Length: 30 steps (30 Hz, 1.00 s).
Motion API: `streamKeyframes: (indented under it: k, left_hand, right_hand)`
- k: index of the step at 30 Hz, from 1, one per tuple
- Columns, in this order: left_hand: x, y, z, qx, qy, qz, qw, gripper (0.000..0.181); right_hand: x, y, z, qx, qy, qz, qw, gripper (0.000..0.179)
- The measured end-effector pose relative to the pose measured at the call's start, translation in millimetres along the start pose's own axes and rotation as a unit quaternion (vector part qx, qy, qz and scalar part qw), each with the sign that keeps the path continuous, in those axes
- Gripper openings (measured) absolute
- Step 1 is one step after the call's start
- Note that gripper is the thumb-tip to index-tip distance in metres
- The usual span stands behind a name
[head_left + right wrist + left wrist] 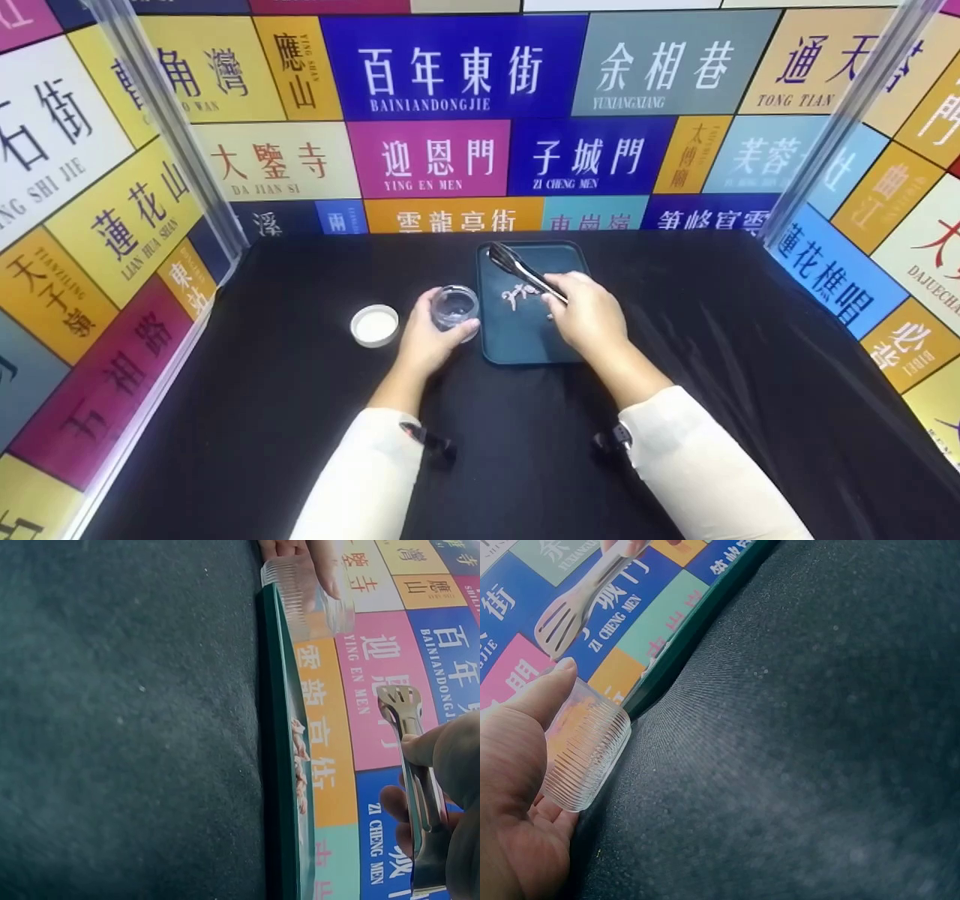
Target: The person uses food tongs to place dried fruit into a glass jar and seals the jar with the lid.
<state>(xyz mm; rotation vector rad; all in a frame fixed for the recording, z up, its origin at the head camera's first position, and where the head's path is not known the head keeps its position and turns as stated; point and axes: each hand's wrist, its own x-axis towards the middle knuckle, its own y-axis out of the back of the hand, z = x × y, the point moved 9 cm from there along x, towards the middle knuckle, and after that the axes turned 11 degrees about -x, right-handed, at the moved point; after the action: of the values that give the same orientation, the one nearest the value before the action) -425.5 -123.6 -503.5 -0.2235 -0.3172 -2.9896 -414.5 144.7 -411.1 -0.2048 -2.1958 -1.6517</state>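
My left hand (429, 334) grips a clear ribbed jar (454, 307) with no lid on it, its thumb along the near side. In the left wrist view the jar (589, 746) stands at the edge of the tray, thumb and fingers around it. Above the dark green tray (525, 346), my right hand (590, 309) holds metal tongs (513, 262) whose slotted heads point toward the back left. Nothing shows between the heads of the tongs (401, 701) in the right wrist view. Small pale pinkish pieces (519, 294) lie in a little pile on the tray below them.
A white round lid (374, 325) lies on the black cloth (300, 420) left of the jar. Panels with street names (450, 67) stand behind and along both sides, with clear corner posts (832, 135) between them.
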Motion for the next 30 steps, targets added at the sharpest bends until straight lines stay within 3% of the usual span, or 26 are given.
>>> streamKeyframes:
  k: [30]
  left_hand:
    - [1.3,0.4,-1.5,0.004,0.005,0.0,1.0,0.097]
  right_hand:
    - [-18.6,11,-48,0.002,0.092,0.014,0.9956,0.034]
